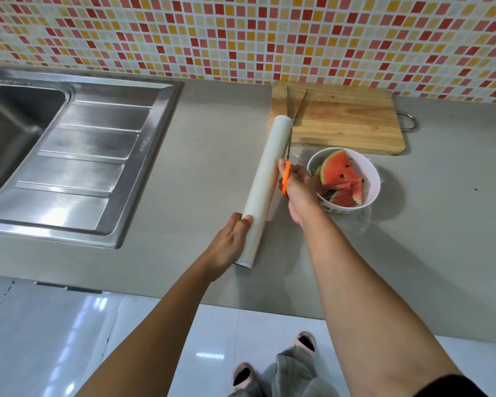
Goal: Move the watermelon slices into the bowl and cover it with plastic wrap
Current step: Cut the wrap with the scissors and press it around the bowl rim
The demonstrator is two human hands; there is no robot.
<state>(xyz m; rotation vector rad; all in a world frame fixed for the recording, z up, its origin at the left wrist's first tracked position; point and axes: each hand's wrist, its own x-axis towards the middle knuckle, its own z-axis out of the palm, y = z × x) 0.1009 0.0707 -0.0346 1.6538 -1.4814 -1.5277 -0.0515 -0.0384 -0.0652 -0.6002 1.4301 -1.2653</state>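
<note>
Head view: left hand (pixel 229 242) grips the wrap roll (pixel 265 179), right hand (pixel 299 191) holds orange scissors (pixel 285 176) beside the bowl (pixel 373 185)

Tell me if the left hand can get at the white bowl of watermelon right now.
Probably not: the left hand grips the white plastic wrap roll, and the right hand, holding orange-handled scissors, lies between it and the white bowl.

Stainless steel sink (pixel 17 124) with ribbed drainboard (pixel 92 167) was set into a grey countertop (pixel 206 133), mosaic wall tiles (pixel 241 30) in red, orange, yellow and cream rose behind the sink, glossy white floor tiles (pixel 212 353) below the sink caught bright reflections
</note>
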